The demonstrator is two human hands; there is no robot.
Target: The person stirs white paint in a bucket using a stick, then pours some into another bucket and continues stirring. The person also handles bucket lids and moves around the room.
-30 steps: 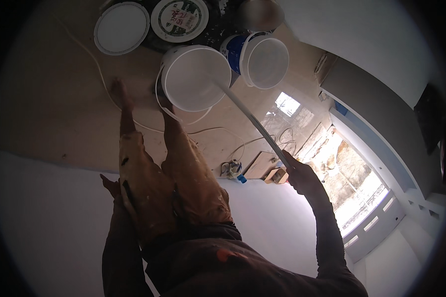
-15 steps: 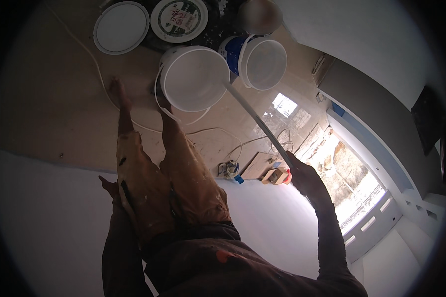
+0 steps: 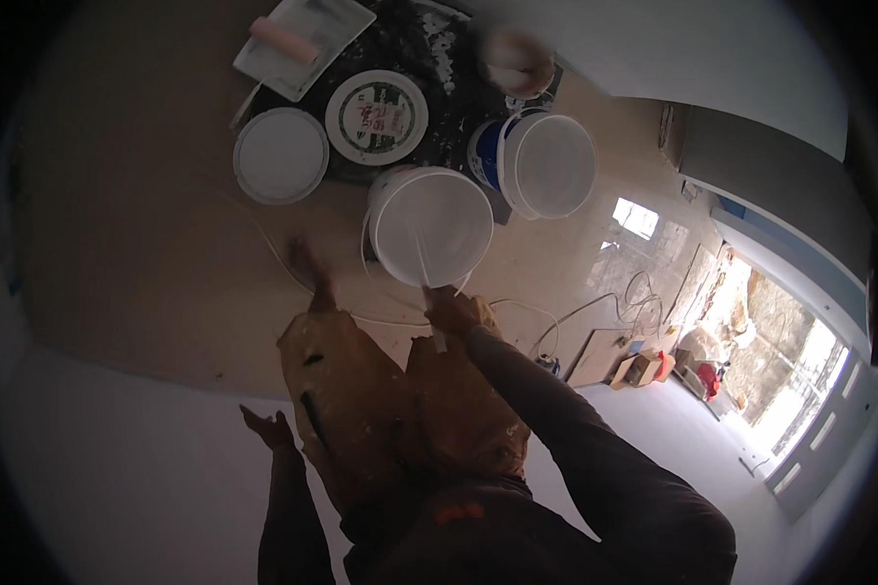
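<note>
My right hand (image 3: 449, 312) is closed around a long, straight pale stick (image 3: 422, 249) at the near rim of a white bucket (image 3: 380, 229). The stick's far end reaches into the bucket, blurred by motion; a short piece shows below my hand. Pale material fills the view inside the bucket, though its depth is hard to judge. My left hand (image 3: 266, 426) hangs beside my left thigh, fingers apart and holding nothing.
Beyond the bucket are a round white lid (image 3: 281, 156), a printed lid (image 3: 377, 117) and a tray (image 3: 337, 24) with a pink paint roller (image 3: 285, 39). A blue-and-white bucket (image 3: 551, 166) stands at right. A cable (image 3: 527, 304) crosses the floor near cardboard boxes (image 3: 639, 370).
My right hand has come from far out on the right to the bucket's near rim, and the stick now points more upright. My view has shifted, revealing the tray and roller.
</note>
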